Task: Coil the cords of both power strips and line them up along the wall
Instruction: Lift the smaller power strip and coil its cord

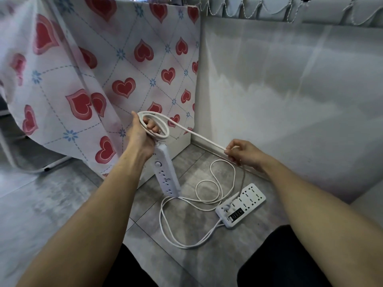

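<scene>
At the far left a heart-patterned cloth (83, 79) hung down over some furniture, touching nothing in the task. Just right of it the left hand (141, 135) was raised, its fingers curled through several finished loops of white cord (157, 125), probably so the coil stayed gathered while more was added. The narrow power strip (165, 172) dangled from those loops, long axis close to upright and tilted slightly, sockets facing the camera, lower end touching or just above the tiled floor (62, 204); which one I could not tell. From the coil a taut run of cord slanted down and rightward to the right hand (244, 154), which pinched it between thumb and fingertips near the base of the wall (290, 90), seemingly to keep tension and feed the next loop. The remaining slack lay in loose curls on the floor between the hands. Farther right the wide power strip (241, 205) lay flat, its long axis diagonal to the wall, its own cord looped loose beside it, not yet coiled.
</scene>
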The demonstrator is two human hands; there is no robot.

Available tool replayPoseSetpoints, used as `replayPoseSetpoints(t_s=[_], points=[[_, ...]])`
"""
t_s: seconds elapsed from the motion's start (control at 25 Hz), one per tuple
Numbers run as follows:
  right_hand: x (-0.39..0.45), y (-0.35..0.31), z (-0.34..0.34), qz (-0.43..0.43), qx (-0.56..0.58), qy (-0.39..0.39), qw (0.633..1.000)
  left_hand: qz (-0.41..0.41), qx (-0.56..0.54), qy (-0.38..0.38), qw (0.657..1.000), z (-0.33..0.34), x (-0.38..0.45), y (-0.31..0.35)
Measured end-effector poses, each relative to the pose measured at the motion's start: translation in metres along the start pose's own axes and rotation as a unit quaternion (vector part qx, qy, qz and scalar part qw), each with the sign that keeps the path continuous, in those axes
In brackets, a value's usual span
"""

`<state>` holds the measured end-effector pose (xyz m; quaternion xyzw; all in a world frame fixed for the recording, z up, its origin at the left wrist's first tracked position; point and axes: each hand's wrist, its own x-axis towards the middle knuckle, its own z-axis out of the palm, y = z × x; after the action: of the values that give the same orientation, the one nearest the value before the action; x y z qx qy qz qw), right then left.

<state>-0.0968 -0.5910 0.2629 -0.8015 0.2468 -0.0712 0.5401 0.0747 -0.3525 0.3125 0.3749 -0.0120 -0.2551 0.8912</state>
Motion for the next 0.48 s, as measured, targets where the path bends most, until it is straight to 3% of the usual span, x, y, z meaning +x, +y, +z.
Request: replayPoseSetpoints(t_s=[0.2, 0.4, 0.48], points=[[0.005, -0.047, 0.015, -0.148, -0.14, -0.067, 0.977, 0.042, 0.159, 0.01, 0.986, 0.001, 0.0, -0.008], [-0.009, -0.093, 0.041, -0.223, -0.145, -0.154, 0.952, 0.007, 0.3, -0.03, 0.953, -0.004, 0.0, -0.015], [-0.013, -0.103, 0.051, -0.245, -0.144, -0.15, 0.947, -0.028, 0.331, -0.067, 0.941, -0.002, -0.004, -0.018]])
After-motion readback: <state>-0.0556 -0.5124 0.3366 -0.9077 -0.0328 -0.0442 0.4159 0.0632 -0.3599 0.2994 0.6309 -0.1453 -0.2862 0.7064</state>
